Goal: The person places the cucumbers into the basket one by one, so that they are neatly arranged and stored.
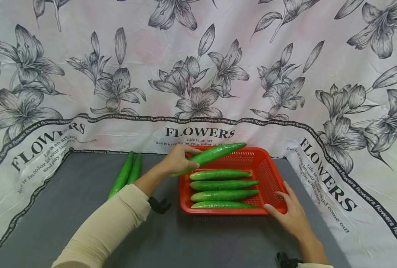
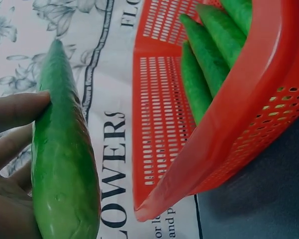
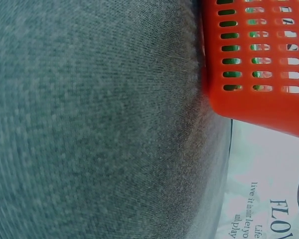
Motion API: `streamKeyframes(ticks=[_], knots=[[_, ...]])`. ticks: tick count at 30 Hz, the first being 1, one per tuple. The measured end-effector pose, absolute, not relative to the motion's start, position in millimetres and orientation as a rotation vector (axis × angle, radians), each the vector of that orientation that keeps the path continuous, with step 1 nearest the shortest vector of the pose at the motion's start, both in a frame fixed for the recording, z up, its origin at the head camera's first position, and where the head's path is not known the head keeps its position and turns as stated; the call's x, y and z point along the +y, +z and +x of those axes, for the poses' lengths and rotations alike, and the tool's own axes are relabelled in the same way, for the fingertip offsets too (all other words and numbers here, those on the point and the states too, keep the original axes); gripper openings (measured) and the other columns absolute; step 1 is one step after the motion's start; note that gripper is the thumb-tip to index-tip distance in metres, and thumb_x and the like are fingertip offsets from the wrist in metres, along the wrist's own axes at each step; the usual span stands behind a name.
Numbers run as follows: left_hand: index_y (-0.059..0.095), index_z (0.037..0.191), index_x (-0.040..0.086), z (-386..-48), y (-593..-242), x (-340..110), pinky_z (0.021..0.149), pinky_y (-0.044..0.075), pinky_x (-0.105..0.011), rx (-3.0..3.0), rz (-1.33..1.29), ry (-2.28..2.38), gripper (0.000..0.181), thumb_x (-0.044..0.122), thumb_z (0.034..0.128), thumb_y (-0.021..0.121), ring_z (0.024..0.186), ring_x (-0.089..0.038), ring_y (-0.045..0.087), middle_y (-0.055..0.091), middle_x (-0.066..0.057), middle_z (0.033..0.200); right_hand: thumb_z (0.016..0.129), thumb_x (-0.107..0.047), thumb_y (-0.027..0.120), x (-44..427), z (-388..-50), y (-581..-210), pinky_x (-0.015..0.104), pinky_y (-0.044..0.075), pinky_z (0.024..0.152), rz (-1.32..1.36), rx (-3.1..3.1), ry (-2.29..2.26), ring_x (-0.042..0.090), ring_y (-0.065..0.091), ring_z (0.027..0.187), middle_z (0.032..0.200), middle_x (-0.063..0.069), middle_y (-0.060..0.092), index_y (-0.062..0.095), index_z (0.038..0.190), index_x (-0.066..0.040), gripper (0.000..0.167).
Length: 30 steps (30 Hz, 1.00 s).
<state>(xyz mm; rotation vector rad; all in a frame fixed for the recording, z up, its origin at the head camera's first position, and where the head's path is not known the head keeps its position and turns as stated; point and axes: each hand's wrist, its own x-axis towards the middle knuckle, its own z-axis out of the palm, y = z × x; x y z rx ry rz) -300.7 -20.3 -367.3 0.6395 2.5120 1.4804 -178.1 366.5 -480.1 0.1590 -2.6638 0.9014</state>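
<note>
My left hand (image 1: 180,160) pinches a long green cucumber (image 1: 215,153) between thumb and fingers. This cucumber is tilted, its far end raised over the back part of a red plastic basket (image 1: 275,178). In the left wrist view the held cucumber (image 2: 65,149) stands beside the basket wall (image 2: 162,114), apart from it. Inside the basket several cucumbers (image 1: 223,185) lie side by side in a row. At the basket's front right corner my right hand (image 1: 294,214) grips the rim. Only the edge of that hand shows in the right wrist view, beside the basket (image 3: 259,107).
Two more cucumbers (image 1: 122,176) lie on the grey table (image 1: 74,208) left of the basket, partly hidden by the left forearm. A white flower-printed cloth (image 1: 198,93) hangs behind the table and along both sides.
</note>
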Motion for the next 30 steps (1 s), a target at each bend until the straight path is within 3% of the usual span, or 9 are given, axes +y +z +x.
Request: streamKeyframes(ticks=[17,30], knots=[[0.071,0.118,0.021,-318.2,-379.5,16.6,0.074,0.052,-0.032,2.474,0.612,1.381,0.043,0.012,0.0782,0.082,0.097,-0.016,0.06,0.064,0.005,0.115,0.083,-0.034,0.075,367.1,-177.5,-480.5,0.058,0.034,0.089,0.154,-2.665,0.917,0.044,0.033,0.129,0.154,0.015,0.024,0.059,0.121,0.001,0.054],[0.073,0.115,0.02,-333.7,-395.5,41.0,0.077,0.051,-0.032,2.455,0.574,1.395,0.043,0.01,0.075,0.084,0.098,-0.017,0.059,0.066,0.005,0.116,0.082,-0.034,0.077,367.0,-177.8,-481.6,0.06,0.033,0.091,0.156,-2.652,0.914,0.043,0.032,0.132,0.155,0.012,0.024,0.06,0.121,-0.001,0.054]])
